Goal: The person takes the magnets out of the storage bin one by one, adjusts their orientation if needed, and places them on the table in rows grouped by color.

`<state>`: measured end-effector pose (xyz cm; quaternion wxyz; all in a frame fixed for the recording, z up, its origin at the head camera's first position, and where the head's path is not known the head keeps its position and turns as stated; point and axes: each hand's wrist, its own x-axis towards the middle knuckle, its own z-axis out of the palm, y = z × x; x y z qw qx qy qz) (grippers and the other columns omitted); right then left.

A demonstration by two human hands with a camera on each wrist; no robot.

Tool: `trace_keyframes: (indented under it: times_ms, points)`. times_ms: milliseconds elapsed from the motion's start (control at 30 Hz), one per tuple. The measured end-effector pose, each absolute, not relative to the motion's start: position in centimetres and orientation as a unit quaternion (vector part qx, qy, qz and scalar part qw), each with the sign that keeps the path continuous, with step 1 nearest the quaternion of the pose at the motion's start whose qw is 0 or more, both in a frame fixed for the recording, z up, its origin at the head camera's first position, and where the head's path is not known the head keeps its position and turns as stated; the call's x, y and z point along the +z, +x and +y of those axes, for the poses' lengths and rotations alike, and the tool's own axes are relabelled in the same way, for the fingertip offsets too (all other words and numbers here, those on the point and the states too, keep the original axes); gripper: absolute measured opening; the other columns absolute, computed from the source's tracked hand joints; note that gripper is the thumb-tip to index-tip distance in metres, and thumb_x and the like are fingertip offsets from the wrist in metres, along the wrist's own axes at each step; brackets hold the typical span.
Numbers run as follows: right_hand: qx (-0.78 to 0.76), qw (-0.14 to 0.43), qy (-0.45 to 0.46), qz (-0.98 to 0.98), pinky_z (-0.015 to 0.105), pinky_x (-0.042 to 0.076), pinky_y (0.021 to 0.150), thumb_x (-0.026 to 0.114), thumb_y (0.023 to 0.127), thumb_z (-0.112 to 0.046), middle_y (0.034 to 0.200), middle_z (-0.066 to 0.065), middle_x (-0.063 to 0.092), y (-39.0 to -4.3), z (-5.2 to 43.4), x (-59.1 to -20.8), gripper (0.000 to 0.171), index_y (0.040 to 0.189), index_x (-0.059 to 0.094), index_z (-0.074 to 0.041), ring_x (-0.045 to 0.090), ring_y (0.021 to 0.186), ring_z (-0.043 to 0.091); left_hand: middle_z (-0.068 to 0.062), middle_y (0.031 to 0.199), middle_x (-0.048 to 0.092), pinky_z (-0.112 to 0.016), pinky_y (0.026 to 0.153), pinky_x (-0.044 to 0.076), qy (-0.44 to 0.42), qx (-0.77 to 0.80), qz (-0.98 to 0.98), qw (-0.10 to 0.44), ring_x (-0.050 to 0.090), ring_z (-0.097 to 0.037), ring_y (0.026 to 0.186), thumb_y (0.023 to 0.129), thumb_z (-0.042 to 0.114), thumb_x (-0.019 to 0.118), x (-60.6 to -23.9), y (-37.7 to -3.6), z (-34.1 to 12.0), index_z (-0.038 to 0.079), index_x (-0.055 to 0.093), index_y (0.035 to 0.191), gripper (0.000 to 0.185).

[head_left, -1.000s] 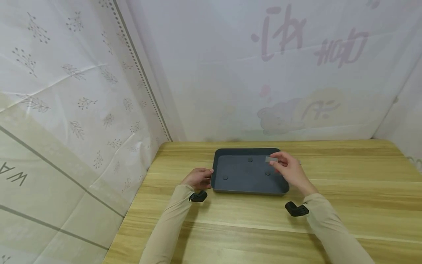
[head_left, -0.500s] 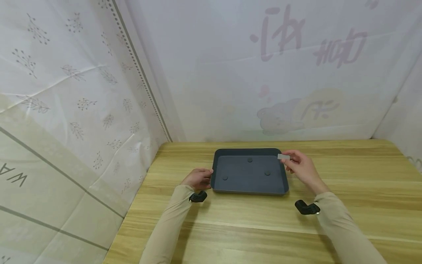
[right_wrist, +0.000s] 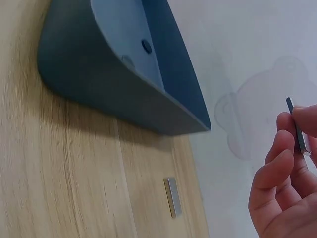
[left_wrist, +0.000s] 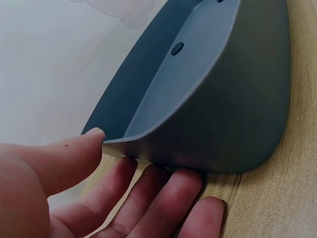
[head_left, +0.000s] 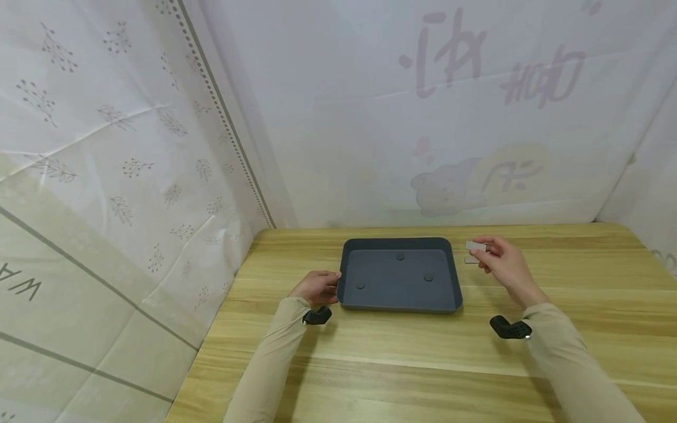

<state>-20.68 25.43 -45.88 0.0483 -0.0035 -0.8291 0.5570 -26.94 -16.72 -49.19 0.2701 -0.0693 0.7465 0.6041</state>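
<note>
A dark grey rectangular tray (head_left: pixel 400 305) rests on the wooden table, with three small dark discs, such as this disc (head_left: pixel 428 277), on its floor. At its left end, my left hand (head_left: pixel 316 286) holds the tray: the thumb is on the rim, the fingertips against the outer wall. Beyond the right end, my right hand (head_left: pixel 505 265) pinches a small flat silver bar (head_left: pixel 475 246) between thumb and fingers, above the table. A second silver bar (right_wrist: pixel 173 197) lies on the tabletop below that hand, just right of the tray.
The wooden table (head_left: pixel 402 370) ends at the back against a pale printed curtain (head_left: pixel 344 147). A patterned curtain (head_left: pixel 132 164) hangs along the left side. A black wrist camera (head_left: pixel 510 328) sticks out at the right cuff.
My right hand has carried the silver bar rightward from over the tray to beyond its right wall. The second bar on the table has come into view. My left hand and the tray stay put.
</note>
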Motion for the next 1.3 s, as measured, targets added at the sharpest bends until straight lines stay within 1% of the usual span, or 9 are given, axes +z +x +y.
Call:
trace_keyframes:
  times_ms: [200, 400, 500, 633, 733, 933, 1033, 1133, 1300]
  points:
    - [0.546, 0.057, -0.010, -0.836, 0.024, 0.049, 0.060, 0.058, 0.098, -0.033, 0.077, -0.012, 0.057, -20.6, 27.0, -45.7, 0.049, 0.132, 0.047, 0.000, 0.053, 0.066, 0.009, -0.005, 0.085, 0.066, -0.026, 0.061, 0.053, -0.077, 0.606, 0.744, 0.270, 0.063, -0.014, 0.072, 0.098, 0.025, 0.059, -49.2, -27.0, -16.8, -0.002, 0.060, 0.120, 0.036]
    - [0.544, 0.060, -0.013, -0.837, 0.023, 0.049, 0.060, 0.057, 0.098, -0.034, 0.084, -0.022, 0.060, -20.7, 28.5, -45.8, 0.048, 0.132, 0.047, -0.001, 0.053, 0.068, 0.007, -0.005, 0.086, 0.065, -0.026, 0.061, 0.053, -0.075, 0.605, 0.745, 0.270, 0.063, -0.013, 0.072, 0.097, 0.026, 0.059, -49.1, -27.0, -16.7, -0.002, 0.060, 0.121, 0.036]
    - [0.542, 0.062, -0.016, -0.838, 0.024, 0.049, 0.061, 0.057, 0.098, -0.033, 0.087, -0.025, 0.060, -20.7, 29.3, -45.9, 0.040, 0.128, 0.050, -0.007, 0.054, 0.069, 0.007, -0.005, 0.086, 0.066, -0.026, 0.061, 0.052, -0.074, 0.607, 0.744, 0.269, 0.063, -0.013, 0.071, 0.097, 0.025, 0.059, -49.0, -27.0, -16.7, -0.002, 0.061, 0.120, 0.035]
    - [0.538, 0.057, -0.025, -0.840, 0.025, 0.050, 0.061, 0.057, 0.098, -0.032, 0.088, -0.024, 0.059, -20.6, 30.2, -46.3, 0.031, 0.124, 0.052, -0.016, 0.055, 0.070, 0.007, -0.005, 0.085, 0.066, -0.026, 0.061, 0.052, -0.075, 0.608, 0.743, 0.269, 0.063, -0.013, 0.071, 0.097, 0.025, 0.059, -49.1, -26.9, -16.7, -0.002, 0.061, 0.118, 0.034]
    - [0.536, 0.051, -0.034, -0.842, 0.026, 0.051, 0.062, 0.057, 0.098, -0.033, 0.090, -0.020, 0.059, -20.6, 30.8, -46.7, 0.030, 0.123, 0.052, -0.018, 0.056, 0.071, 0.007, -0.005, 0.085, 0.066, -0.026, 0.062, 0.052, -0.080, 0.608, 0.743, 0.269, 0.063, -0.012, 0.071, 0.097, 0.025, 0.059, -49.1, -27.0, -16.7, -0.001, 0.061, 0.118, 0.033]
    - [0.525, 0.046, -0.042, -0.849, 0.028, 0.053, 0.063, 0.056, 0.098, -0.033, 0.091, -0.016, 0.058, -20.5, 31.6, -47.2, 0.026, 0.122, 0.053, -0.024, 0.057, 0.072, 0.012, -0.004, 0.084, 0.065, -0.026, 0.061, 0.053, -0.084, 0.601, 0.748, 0.268, 0.063, -0.013, 0.070, 0.098, 0.026, 0.059, -49.1, -27.0, -16.7, 0.000, 0.062, 0.119, 0.034]
    - [0.522, 0.045, -0.043, -0.851, 0.029, 0.053, 0.063, 0.056, 0.099, -0.032, 0.090, -0.015, 0.058, -20.5, 31.9, -47.4, 0.026, 0.122, 0.053, -0.022, 0.058, 0.072, 0.014, -0.004, 0.083, 0.065, -0.026, 0.061, 0.053, -0.086, 0.603, 0.746, 0.269, 0.063, -0.013, 0.069, 0.098, 0.026, 0.059, -49.2, -27.0, -16.7, 0.000, 0.062, 0.118, 0.033]
    - [0.517, 0.045, -0.046, -0.853, 0.030, 0.053, 0.062, 0.056, 0.099, -0.030, 0.089, -0.013, 0.058, -20.5, 32.2, -47.6, 0.031, 0.125, 0.053, -0.015, 0.058, 0.072, 0.015, -0.003, 0.082, 0.064, -0.026, 0.060, 0.053, -0.085, 0.606, 0.744, 0.270, 0.062, -0.013, 0.069, 0.098, 0.025, 0.059, -49.3, -27.1, -16.7, -0.001, 0.061, 0.118, 0.033]
    - [0.497, 0.047, -0.046, -0.865, 0.029, 0.053, 0.060, 0.056, 0.099, -0.026, 0.087, -0.004, 0.059, -20.7, 32.6, -48.0, 0.037, 0.128, 0.051, -0.003, 0.058, 0.070, 0.015, -0.003, 0.082, 0.064, -0.026, 0.060, 0.052, -0.082, 0.610, 0.740, 0.270, 0.062, -0.012, 0.069, 0.098, 0.024, 0.059, -49.3, -27.1, -16.8, -0.001, 0.061, 0.118, 0.032]
